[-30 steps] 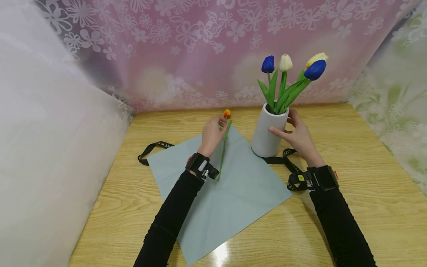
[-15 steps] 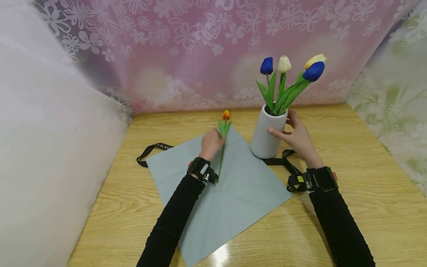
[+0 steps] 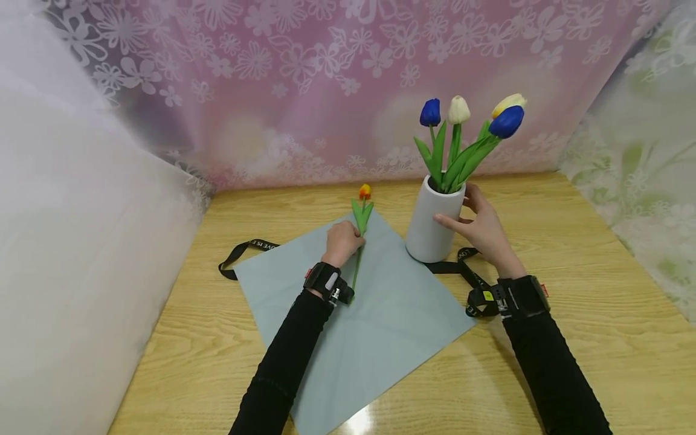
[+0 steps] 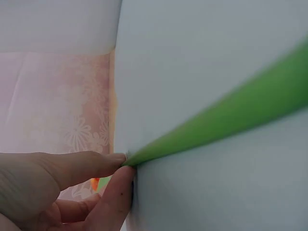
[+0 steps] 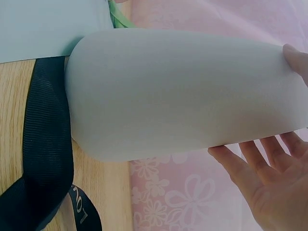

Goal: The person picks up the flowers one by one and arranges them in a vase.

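An orange-and-yellow tulip (image 3: 365, 192) lies along the pale blue-grey wrapping sheet (image 3: 391, 338), its flower toward the back. My left hand (image 3: 342, 243) pinches its stem just below the leaves. In the left wrist view, thumb and finger meet on the narrow end of the green stem or leaf (image 4: 216, 127). My right hand (image 3: 486, 232) holds the white vase (image 3: 432, 226) round its upper side, thumb in front. From the right wrist, the fingers (image 5: 274, 163) touch the vase's side. Two blue tulips (image 3: 430, 113), a white tulip (image 3: 459, 110) and a yellow tulip (image 3: 507, 101) stand in the vase.
A black lettered ribbon (image 3: 232, 257) shows left of the sheet; black ribbon (image 3: 467, 266) also lies right of it, beside the vase base. The wooden table (image 3: 598, 338) meets a pink flowered cloth (image 3: 304, 133) at the back and a white cloth at the left.
My left hand has moved down the tulip from near its flower to the stem below the leaves, uncovering the leaves. My right hand stays on the vase. The head view has shifted slightly.
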Available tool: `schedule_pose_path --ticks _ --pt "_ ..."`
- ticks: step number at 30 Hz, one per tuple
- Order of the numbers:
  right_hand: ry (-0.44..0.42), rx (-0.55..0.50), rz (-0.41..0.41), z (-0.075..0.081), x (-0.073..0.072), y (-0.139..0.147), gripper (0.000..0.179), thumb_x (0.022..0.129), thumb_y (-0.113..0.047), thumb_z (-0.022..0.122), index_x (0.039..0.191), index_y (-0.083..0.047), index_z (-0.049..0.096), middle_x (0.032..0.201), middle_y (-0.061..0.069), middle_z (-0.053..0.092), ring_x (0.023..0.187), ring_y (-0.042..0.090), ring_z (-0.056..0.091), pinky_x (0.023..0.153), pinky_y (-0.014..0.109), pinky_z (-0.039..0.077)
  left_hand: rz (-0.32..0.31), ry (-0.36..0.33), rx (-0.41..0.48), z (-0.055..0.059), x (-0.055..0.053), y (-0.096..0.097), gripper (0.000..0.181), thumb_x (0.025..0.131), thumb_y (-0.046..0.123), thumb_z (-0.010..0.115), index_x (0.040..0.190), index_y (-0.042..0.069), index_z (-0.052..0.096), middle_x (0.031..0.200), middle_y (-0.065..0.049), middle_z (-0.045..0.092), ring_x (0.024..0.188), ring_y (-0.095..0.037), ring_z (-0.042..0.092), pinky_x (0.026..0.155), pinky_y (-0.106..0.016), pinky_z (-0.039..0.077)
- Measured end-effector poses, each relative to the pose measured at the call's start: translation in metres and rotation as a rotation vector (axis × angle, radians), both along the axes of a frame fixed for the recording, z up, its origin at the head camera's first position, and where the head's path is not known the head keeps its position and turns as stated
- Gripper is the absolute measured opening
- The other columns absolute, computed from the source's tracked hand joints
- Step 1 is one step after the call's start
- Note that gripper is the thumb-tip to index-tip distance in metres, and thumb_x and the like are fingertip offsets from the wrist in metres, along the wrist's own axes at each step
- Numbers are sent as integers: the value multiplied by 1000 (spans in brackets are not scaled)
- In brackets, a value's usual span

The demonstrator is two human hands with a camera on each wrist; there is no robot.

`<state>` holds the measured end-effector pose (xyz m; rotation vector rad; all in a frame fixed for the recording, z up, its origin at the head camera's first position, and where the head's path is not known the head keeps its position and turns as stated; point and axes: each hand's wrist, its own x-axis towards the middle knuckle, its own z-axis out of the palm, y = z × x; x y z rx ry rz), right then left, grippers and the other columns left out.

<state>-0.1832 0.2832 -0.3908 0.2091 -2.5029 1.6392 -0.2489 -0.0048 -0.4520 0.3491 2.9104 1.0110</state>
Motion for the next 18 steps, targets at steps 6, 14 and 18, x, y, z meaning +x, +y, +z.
schedule_pose_path --ticks 6,14,18 --pt "-3 -6 0 -1 1 0 85 92 -26 78 159 -19 27 158 10 35 141 36 36 108 66 40 21 -8 4 -2 0 -1 31 91 8 73 61 4 67 55 -8 67 50 -16 67 45 -19 42" --pt "1 4 -4 1 1 0 84 92 -26 78 159 -18 28 157 10 36 142 36 36 108 66 40 39 -17 31 0 -1 -2 13 91 7 72 80 1 76 62 -8 71 52 -15 68 52 -24 50" --pt "-2 3 -4 1 1 0 84 92 -26 78 159 -18 28 157 10 36 141 36 36 108 66 40 30 -15 77 6 3 -3 11 93 8 71 93 0 77 75 -11 75 59 -19 71 58 -26 55"
